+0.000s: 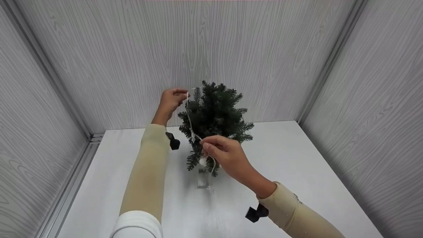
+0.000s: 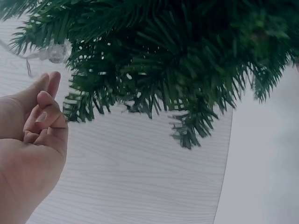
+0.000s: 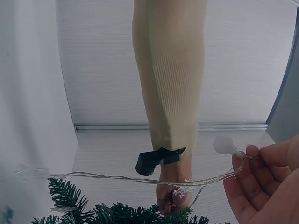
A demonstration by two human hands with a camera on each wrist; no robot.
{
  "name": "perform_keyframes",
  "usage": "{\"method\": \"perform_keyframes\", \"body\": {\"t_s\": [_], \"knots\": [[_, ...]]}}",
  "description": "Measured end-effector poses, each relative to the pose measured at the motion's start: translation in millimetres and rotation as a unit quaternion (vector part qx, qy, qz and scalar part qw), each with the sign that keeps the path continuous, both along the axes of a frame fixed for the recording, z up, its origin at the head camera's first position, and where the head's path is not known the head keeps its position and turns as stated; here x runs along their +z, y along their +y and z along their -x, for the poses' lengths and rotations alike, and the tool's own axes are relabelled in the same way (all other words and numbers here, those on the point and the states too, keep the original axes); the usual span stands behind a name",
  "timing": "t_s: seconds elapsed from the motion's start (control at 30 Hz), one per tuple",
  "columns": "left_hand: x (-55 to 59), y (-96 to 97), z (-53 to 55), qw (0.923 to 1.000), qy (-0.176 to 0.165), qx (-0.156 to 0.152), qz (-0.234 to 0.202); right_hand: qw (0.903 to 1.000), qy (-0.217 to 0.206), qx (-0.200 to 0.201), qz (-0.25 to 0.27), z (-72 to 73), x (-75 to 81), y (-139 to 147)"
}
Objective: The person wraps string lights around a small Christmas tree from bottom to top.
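A small green artificial Christmas tree (image 1: 216, 115) stands at the middle of the white table. My left hand (image 1: 172, 100) is beside the tree's upper left side, its fingertips pinching a thin clear-wired string of lights (image 1: 189, 117). A clear ornament (image 2: 58, 51) hangs just above those fingertips in the left wrist view. Lower down, in front of the tree, my right hand (image 1: 229, 157) pinches the same string between thumb and fingers. By its fingertips in the right wrist view is a round white bulb (image 3: 224, 144). A snowflake-shaped ornament (image 3: 184, 190) sits farther along the wire.
The white table (image 1: 281, 158) spreads out around the tree. Grey wood-grain panels (image 1: 132, 59) close off the back and both sides. A pale base (image 1: 203, 180) shows under the front branches. Each sleeve carries a black wrist camera (image 1: 257, 212).
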State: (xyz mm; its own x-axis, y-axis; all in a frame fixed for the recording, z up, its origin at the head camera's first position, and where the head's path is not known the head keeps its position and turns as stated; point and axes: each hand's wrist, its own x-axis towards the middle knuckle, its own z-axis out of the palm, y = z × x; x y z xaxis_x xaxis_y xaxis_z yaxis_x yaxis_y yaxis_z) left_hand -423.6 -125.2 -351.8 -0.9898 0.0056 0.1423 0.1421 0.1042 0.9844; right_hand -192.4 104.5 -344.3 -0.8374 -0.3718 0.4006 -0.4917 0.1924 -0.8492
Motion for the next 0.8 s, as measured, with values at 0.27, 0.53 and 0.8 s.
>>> {"method": "perform_keyframes", "body": {"t_s": [0.27,0.53,0.8], "knots": [[-2.9,-11.4,-44.5,0.9966,0.078,0.022,0.010,0.9999,-0.003,0.010,0.009,3.1,-4.7,1],[-31.1,4.4,-118.5,0.9841,0.173,0.029,0.028,0.9998,0.016,0.005,0.009,3.0,-7.8,7],[-62.5,36.9,-144.2,0.9522,0.282,0.053,0.106,0.9998,0.020,-0.009,0.001,6.1,-14.2,14]]}}
